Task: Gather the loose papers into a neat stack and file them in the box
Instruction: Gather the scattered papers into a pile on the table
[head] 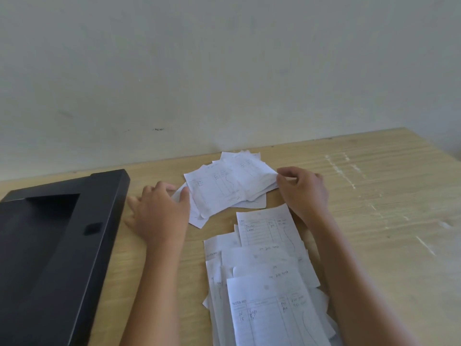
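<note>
A loose heap of small white note slips (229, 183) lies at the far middle of the wooden table. My right hand (303, 188) pinches the heap's right edge between thumb and fingers. My left hand (159, 208) lies spread on the table, its fingers touching the heap's left edge. A second spread of printed slips (264, 275) fans out nearer to me, between my forearms. The black file box (50, 245) lies on its side at the left, its opening facing up.
The light wooden table (386, 221) runs to a pale wall at the back. Scuffed white marks streak the table's right part. The box's right wall stands close to my left hand.
</note>
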The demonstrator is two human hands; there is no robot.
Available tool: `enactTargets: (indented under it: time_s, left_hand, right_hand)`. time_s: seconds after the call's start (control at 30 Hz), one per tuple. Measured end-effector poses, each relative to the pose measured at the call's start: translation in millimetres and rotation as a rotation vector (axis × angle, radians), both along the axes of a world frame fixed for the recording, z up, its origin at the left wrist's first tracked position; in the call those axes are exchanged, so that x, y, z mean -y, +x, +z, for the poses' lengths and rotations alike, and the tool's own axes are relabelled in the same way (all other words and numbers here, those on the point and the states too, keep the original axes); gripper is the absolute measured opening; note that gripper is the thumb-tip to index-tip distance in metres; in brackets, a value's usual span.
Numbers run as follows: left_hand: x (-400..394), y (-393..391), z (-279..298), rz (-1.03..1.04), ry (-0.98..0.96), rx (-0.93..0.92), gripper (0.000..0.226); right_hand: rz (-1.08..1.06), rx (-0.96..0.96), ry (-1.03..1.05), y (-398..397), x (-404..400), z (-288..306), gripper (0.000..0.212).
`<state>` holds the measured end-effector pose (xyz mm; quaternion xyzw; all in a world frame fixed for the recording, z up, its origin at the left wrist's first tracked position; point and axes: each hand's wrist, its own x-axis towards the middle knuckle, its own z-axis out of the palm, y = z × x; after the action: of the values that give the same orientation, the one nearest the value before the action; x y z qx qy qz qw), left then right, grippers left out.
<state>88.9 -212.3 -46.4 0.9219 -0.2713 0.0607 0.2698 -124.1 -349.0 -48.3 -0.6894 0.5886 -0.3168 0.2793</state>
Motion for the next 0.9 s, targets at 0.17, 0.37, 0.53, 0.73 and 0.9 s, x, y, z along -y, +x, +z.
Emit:
enactTargets:
  time_s: [0.17, 0.37, 0.53, 0.73, 0.9]
  left_hand:
    - [7.7, -4.5, 3.6, -0.034, 0.001, -0.070, 0.038]
    - [15.9, -21.8, 13.4, -0.084, 0.130, -0.144, 0.054]
    - [28.0, -41.5, 13.8, -0.286, 0.229, -0.184, 0.050]
    - [35.1, -47.1, 14.1, -0.287, 0.152, -0.207, 0.058]
    - [45.1, -54.3, 15.9, -0.224, 0.165, -0.200, 0.060]
  right_hand:
    - [0.024, 0.024, 0.017, 2.4, 0.7, 1.5, 0.020]
    - [0.051, -0.064, 0.033, 12.3, -5.7, 7.6, 0.031]
    - [0.118, -0.059, 0.070, 25.9, -13.7, 10.5, 0.030]
    - [0.084, 0.023, 0.111, 25.7, -13.9, 13.7, 0.025]
    - [0.098, 0.067, 0.131, 28.3, -18.0, 12.1, 0.025]
